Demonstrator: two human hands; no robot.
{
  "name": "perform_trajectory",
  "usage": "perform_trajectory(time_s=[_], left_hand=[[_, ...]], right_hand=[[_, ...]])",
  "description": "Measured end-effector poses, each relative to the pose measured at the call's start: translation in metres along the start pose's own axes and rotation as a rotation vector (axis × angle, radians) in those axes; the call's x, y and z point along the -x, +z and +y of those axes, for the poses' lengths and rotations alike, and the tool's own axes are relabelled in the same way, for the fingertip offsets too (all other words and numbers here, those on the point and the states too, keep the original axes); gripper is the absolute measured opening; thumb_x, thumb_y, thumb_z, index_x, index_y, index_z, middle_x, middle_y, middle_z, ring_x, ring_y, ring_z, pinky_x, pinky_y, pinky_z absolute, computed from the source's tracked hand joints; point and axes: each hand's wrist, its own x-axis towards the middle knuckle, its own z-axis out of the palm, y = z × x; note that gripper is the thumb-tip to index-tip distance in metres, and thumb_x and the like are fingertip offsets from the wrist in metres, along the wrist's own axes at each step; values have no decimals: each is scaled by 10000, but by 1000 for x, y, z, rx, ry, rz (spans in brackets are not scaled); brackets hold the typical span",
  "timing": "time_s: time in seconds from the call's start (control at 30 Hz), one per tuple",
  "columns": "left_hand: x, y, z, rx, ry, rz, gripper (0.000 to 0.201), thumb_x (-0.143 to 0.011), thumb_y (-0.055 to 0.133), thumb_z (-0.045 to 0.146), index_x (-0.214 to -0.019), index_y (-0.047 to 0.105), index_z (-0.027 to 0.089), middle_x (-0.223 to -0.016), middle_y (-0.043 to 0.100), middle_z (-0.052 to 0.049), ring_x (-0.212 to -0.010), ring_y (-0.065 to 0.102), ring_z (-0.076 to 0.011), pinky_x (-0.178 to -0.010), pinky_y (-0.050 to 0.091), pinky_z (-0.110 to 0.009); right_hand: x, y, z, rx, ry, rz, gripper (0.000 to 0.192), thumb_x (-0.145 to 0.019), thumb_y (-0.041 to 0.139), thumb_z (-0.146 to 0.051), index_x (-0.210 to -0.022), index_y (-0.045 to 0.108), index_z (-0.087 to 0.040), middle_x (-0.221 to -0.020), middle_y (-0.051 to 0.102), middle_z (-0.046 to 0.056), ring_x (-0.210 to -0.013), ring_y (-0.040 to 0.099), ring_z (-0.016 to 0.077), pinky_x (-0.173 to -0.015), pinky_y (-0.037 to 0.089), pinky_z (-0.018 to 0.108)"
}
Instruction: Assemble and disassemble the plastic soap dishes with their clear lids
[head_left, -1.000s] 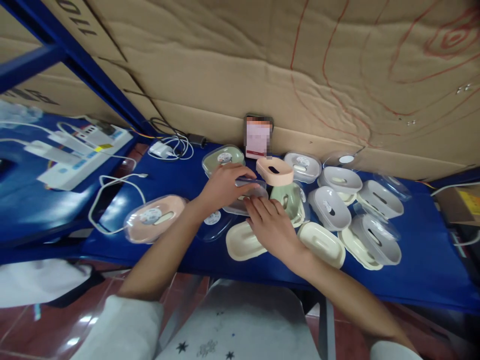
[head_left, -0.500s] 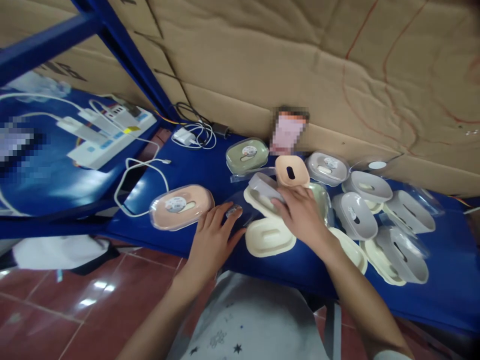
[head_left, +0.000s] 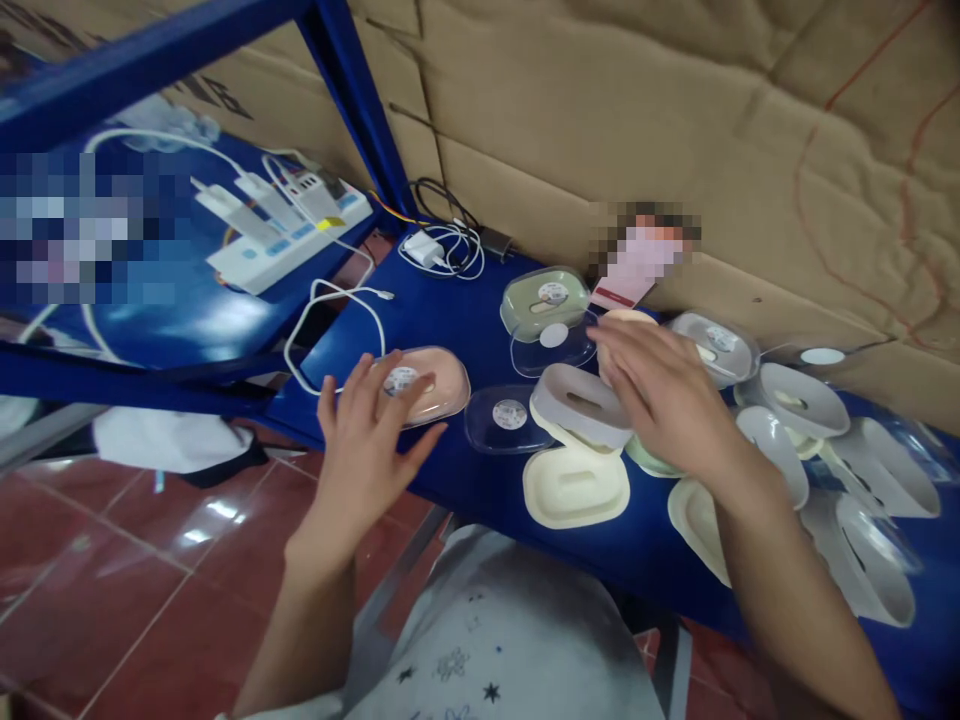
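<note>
My left hand [head_left: 367, 440], fingers spread, is over the near edge of a lidded peach oval box [head_left: 442, 385]; contact is unclear. My right hand [head_left: 664, 395] stretches its fingers leftward over a peach bowl [head_left: 630, 315], which it mostly hides. Its fingertips are close to a clear lid [head_left: 536, 350]. Below that hand, a grey slotted box part [head_left: 581, 405] rests on a cream base, mostly covered. A separate cream tray [head_left: 577, 488] lies in front. Between the hands, a clear lid with a round label [head_left: 491, 425] lies flat.
Lidded green [head_left: 525, 300] and grey [head_left: 739, 355] boxes stand at the back. Several grey parts [head_left: 885, 465] and clear lids crowd the right. A phone [head_left: 637, 265] leans against the cardboard [head_left: 540, 130]. Left are a power strip [head_left: 262, 262], a white cable [head_left: 300, 330] and a blue frame [head_left: 360, 110].
My right hand has let go of the grey slotted part, now on the cream base, and moved up and right. My left hand has moved left over the lidded peach box. The view has shifted left.
</note>
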Motion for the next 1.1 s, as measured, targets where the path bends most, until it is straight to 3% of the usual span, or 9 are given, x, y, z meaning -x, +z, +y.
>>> perform_trajectory(time_s=[0.1, 0.2, 0.4, 0.5, 0.6, 0.67, 0.83, 0.97, 1.1], left_hand=[[-3, -1, -24, 102, -35, 3, 448, -1002, 747, 421, -1416, 645, 285, -1498, 648, -148, -1416, 606, -397, -1179, 482, -624], [-11, 3, -32, 179, -103, 12, 375, -1007, 738, 446, -1345, 692, 291, -1389, 722, -101, -1303, 686, -335, -1129, 540, -534], [-37, 22, -26, 186, -143, -13, 379, -1049, 653, 428, -1380, 666, 243, -1515, 626, -148, -1400, 621, -348, -1151, 505, -547], [-36, 17, -17, 140, -86, 19, 349, -1067, 625, 394, -1381, 650, 243, -1560, 579, -156, -1452, 570, -357, -1163, 474, -563], [-19, 3, -9, 77, -43, 47, 256, -1055, 660, 365, -1288, 688, 263, -1348, 708, -116, -1266, 679, -328, -1055, 519, -497], [-5, -5, -6, 37, -14, -12, 268, -1045, 677, 384, -1282, 700, 260, -1218, 749, -109, -1136, 718, -326, -964, 534, -471], [9, -5, -7, -29, 44, -134, 288, -1088, 607, 342, -1340, 693, 232, -1351, 749, -130, -1219, 706, -356, -1012, 477, -512], [5, -4, -7, 18, 39, -128, 217, -1116, 552, 296, -1244, 718, 240, -1282, 797, -81, -1181, 737, -309, -1033, 451, -494], [-1, -5, -5, 67, 44, -121, 211, -1124, 535, 302, -1191, 719, 226, -1197, 819, -79, -1148, 750, -298, -1064, 439, -495]], right_hand=[[-42, 21, 20, 92, -54, -59, 556, -1063, 540, -279, -1610, 472, -210, -1634, 538, 150, -1479, 505, 350, -1179, 399, 535], [-64, 41, 28, 225, -97, -139, 536, -1035, 575, -241, -1564, 521, -178, -1455, 658, 171, -1322, 581, 355, -1109, 411, 509], [-51, 43, 16, 395, -140, -137, 351, -1059, 475, -156, -1317, 711, -194, -1153, 724, 140, -1084, 627, 319, -972, 416, 453], [-42, 32, 14, 256, -180, -223, 350, -1042, 602, -260, -1375, 699, -219, -1166, 737, 125, -1067, 652, 313, -972, 442, 460], [-44, 18, 21, 4, -179, -300, 407, -1035, 666, -430, -1398, 696, -249, -1221, 759, 102, -1098, 694, 293, -995, 499, 449], [-53, 15, 29, -76, -161, -263, 397, -1063, 618, -427, -1418, 688, -264, -1325, 748, 101, -1196, 693, 297, -1055, 511, 466], [-92, 36, 59, 64, -147, -215, 617, -992, 665, -251, -1594, 535, -219, -1693, 474, 162, -1557, 440, 400, -1229, 378, 632], [-116, 48, 73, 34, -211, -319, 538, -1022, 631, -270, -1556, 584, -225, -1612, 582, 137, -1467, 564, 343, -1185, 451, 533], [-128, 37, 61, 119, -213, -310, 407, -1099, 522, -329, -1454, 676, -204, -1422, 731, 124, -1282, 684, 324, -1070, 491, 465]])
